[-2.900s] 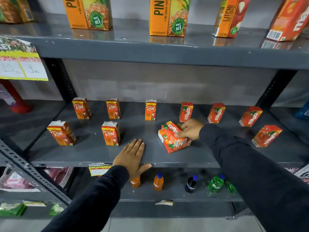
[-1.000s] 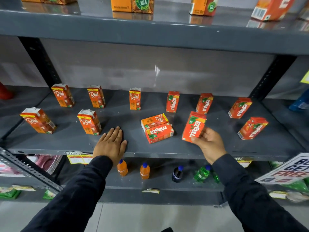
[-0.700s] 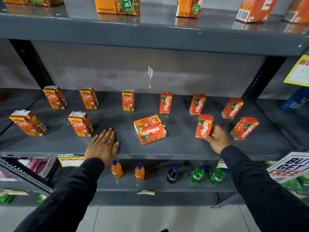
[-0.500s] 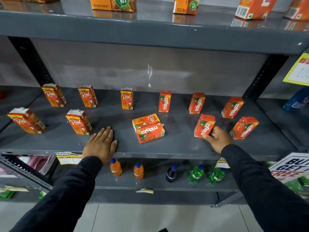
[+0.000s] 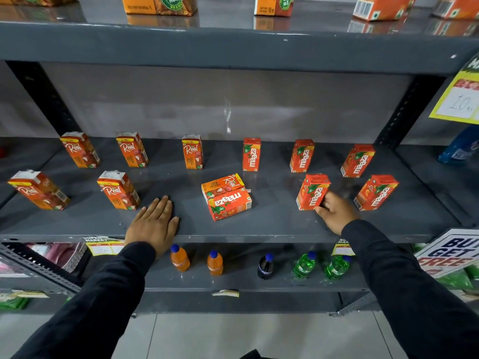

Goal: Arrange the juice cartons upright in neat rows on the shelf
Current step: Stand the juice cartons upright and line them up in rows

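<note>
Small orange-red juice cartons stand on the grey middle shelf [image 5: 272, 226]. The back row holds three Real cartons on the left and three Maaza cartons on the right. In the front row stand two Real cartons [image 5: 118, 190] at left and a Maaza carton [image 5: 375, 193] at far right. My right hand [image 5: 335, 212] grips another Maaza carton [image 5: 311, 191] that stands upright on the shelf. Two cartons lie flat mid-shelf: a Real carton [image 5: 221, 185] behind a Maaza carton [image 5: 229, 206]. My left hand [image 5: 153, 224] rests flat on the shelf's front edge, fingers apart.
Large juice cartons [image 5: 158, 5] stand on the upper shelf. Small drink bottles [image 5: 178, 257] line the lower shelf. A yellow price sign [image 5: 458, 99] hangs at upper right and a promo sign [image 5: 451, 252] sticks out at lower right. Dark uprights [image 5: 407, 110] frame the bay.
My right hand took a Maaza carton off the flat pile, carried it right and stood it upright in the front row. My left hand stayed flat on the shelf.
</note>
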